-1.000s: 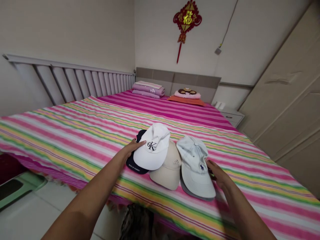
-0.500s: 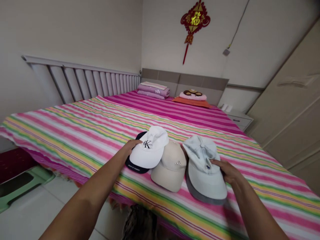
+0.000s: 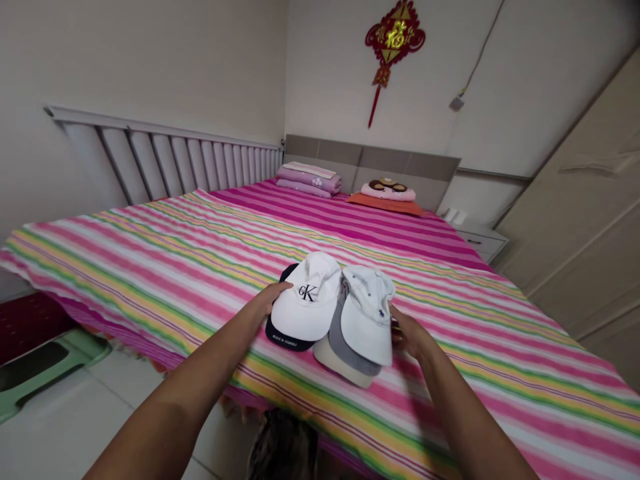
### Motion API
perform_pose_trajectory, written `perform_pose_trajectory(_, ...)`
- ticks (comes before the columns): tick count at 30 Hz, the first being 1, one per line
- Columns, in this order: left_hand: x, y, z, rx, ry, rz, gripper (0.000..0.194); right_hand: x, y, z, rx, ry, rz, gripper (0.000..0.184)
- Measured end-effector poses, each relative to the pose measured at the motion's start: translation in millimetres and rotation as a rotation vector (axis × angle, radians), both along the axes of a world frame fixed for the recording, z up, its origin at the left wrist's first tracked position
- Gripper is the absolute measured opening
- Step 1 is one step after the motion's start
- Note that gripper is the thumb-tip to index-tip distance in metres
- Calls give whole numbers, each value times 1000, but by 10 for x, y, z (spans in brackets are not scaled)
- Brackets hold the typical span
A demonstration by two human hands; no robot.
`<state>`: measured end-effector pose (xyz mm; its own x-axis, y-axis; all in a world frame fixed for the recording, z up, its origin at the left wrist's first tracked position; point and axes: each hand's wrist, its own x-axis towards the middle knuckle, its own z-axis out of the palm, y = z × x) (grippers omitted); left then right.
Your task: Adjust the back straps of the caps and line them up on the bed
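Several baseball caps lie bunched together on a striped bed (image 3: 150, 253). A white cap with a CK logo (image 3: 309, 297) sits on a navy cap (image 3: 283, 333). My left hand (image 3: 270, 300) rests against their left side, thumb on the white cap. Beside them a pale blue cap with a small pony logo (image 3: 367, 313) lies on a grey cap (image 3: 345, 340), both stacked over a beige cap (image 3: 340, 365). My right hand (image 3: 413, 333) grips the right edge of that stack, fingers curled on the pale blue and grey caps.
Folded pink bedding (image 3: 310, 180) and a cartoon pillow (image 3: 387, 191) lie at the headboard. A white nightstand (image 3: 477, 237) and a wardrobe (image 3: 585, 200) stand at the right. A green plastic stool (image 3: 45, 367) is on the tiled floor at the left.
My right hand has slid the pale blue and grey caps to the left, onto the beige cap, which now shows only at its brim. My left hand stays on the white cap.
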<state>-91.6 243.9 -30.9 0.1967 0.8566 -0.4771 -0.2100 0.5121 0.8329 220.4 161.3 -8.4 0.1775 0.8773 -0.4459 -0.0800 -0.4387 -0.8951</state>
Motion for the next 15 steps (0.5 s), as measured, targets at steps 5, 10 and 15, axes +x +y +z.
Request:
perform_pose_trajectory(5, -19, -16, -7, 42, 20, 10, 31, -10, -131, -167, -55, 47, 22, 39)
perform_pose_trajectory(10, -62, 14, -38, 124, 86, 92, 32, -88, -64, -182, -54, 89, 26, 33)
perform_pose_trajectory(15, -139, -4, -36, 185, 159, 150, 36, -145, -57, -236, -14, 88, -13, 30)
